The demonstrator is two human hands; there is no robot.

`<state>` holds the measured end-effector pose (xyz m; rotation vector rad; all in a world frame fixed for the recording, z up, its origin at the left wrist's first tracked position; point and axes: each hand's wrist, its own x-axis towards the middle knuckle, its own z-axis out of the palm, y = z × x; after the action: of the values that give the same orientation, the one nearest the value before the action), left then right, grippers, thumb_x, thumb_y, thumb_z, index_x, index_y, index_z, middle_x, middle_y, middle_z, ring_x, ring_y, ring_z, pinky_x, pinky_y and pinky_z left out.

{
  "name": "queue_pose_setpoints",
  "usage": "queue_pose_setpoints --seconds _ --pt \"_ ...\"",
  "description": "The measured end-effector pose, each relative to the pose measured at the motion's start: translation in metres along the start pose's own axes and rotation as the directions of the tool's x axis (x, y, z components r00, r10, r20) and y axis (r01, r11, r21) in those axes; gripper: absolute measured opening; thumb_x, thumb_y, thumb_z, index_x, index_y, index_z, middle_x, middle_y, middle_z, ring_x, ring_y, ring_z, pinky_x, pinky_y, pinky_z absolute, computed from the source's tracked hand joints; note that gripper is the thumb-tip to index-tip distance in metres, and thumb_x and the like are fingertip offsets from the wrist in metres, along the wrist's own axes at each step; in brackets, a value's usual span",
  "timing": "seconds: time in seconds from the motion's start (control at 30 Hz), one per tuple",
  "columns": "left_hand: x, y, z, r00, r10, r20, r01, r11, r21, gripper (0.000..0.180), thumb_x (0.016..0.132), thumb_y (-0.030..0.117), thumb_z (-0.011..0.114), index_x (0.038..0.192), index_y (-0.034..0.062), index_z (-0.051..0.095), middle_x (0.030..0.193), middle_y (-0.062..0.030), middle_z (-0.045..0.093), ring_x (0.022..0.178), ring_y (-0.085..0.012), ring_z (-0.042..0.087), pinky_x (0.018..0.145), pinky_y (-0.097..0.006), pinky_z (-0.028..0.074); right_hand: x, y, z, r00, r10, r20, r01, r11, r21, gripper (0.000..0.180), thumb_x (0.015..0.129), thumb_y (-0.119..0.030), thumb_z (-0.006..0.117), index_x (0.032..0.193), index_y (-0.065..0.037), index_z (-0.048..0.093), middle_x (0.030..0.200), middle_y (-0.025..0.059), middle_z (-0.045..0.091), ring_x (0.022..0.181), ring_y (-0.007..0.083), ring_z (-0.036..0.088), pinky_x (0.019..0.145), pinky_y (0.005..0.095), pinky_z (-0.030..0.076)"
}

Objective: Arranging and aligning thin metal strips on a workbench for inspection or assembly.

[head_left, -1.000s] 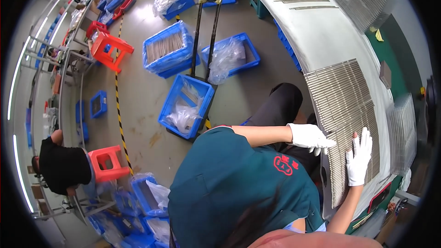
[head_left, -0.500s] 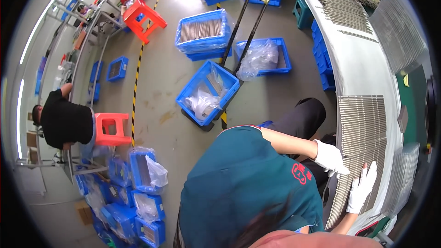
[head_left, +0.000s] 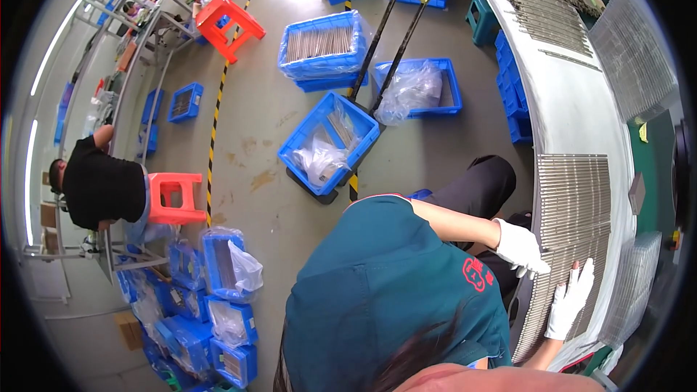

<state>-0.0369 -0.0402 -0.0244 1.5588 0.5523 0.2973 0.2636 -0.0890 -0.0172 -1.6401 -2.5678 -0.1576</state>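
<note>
Rows of thin grey metal rods (head_left: 573, 196) lie side by side in a sheet along the white-covered table at the right. My left hand (head_left: 519, 248), in a white glove, rests at the near edge of the rods. Its fingers reach toward them, the forefinger stretched out and touching, and I see nothing held. My right hand (head_left: 569, 302), also gloved in white, lies flat on the lower part of the sheet with its fingers extended. One of its fingertips is bare.
More rods (head_left: 541, 18) lie farther up the table (head_left: 581, 112), beside clear ribbed trays (head_left: 635, 51). Blue bins (head_left: 330, 147) with plastic bags stand on the floor, one on a black-handled trolley. A co-worker (head_left: 102, 181) sits by a red stool (head_left: 176, 198) at the left; stacked bins (head_left: 192, 337) stand nearby.
The view has shifted very slightly. Both my hands stay in nearly the same places on the rods, with only slight movement of the fingers.
</note>
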Motion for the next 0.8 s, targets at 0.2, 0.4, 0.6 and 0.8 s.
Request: queue_pose_setpoints --seconds 0.2,0.4,0.6,0.8 --pt "0.001 -0.005 -0.002 0.999 -0.011 -0.03 0.01 1.0 -0.027 0.062 0.092 0.061 0.043 0.086 0.006 0.072 0.073 -0.0048 0.07 0.063 -0.016 0.063 0.063 -0.029 0.051 0.001 -0.005 -0.004 1.0 0.023 0.003 -0.023 1.0 0.001 0.054 0.091 -0.028 0.048 0.142 -0.009 0.043 0.152 0.0194 0.029 0.14 0.037 0.027 0.116 0.0484 0.016" --pt "-0.005 -0.001 -0.003 0.998 -0.057 -0.038 0.053 0.993 -0.11 0.061 0.09 0.062 0.048 0.084 0.0072 0.073 0.07 -0.0048 0.068 0.062 -0.0147 0.06 0.062 -0.028 0.05 0.004 -0.01 -0.006 0.999 0.05 0.02 -0.05 0.999 0.02 0.054 0.095 -0.037 0.045 0.141 -0.009 0.045 0.152 0.017 0.03 0.14 0.034 0.027 0.116 0.0457 0.017" --pt "-0.005 0.004 -0.003 0.998 -0.065 -0.013 0.064 0.995 -0.07 0.058 0.091 0.06 0.047 0.086 0.0093 0.073 0.07 -0.0046 0.068 0.06 -0.0147 0.059 0.063 -0.028 0.049 0.0 -0.014 -0.011 0.998 0.066 0.019 -0.067 0.998 0.024 0.052 0.093 -0.034 0.046 0.14 -0.01 0.046 0.151 0.0172 0.031 0.139 0.0354 0.029 0.116 0.0459 0.018" --pt "-0.002 -0.04 0.002 0.946 0.32 -0.05 -0.318 0.89 -0.328 0.026 0.095 0.02 0.055 0.11 0.0053 0.069 0.092 -0.007 0.071 0.075 -0.0129 0.065 0.067 -0.028 0.053 0.012 -0.029 -0.017 0.997 0.046 -0.059 -0.044 0.999 0.029 0.05 0.082 -0.018 0.057 0.132 -0.01 0.053 0.146 0.0189 0.037 0.133 0.0383 0.036 0.112 0.0471 0.027"
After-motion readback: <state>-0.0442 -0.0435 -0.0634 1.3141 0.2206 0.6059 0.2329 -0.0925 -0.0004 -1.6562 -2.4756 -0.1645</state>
